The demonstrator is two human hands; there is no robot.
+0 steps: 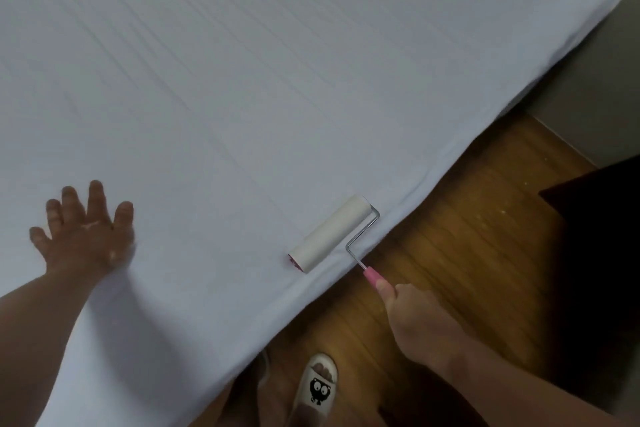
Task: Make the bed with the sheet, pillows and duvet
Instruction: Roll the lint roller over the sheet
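White sheet [242,80] spread flat and taut, faint straight creases across it, edge turned down along the near side

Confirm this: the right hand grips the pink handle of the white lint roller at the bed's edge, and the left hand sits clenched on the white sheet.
One thing is wrong. The head view shows the left hand lying open on the white sheet, fingers spread, not clenched. The right hand does grip the pink handle of the white lint roller at the bed's edge.
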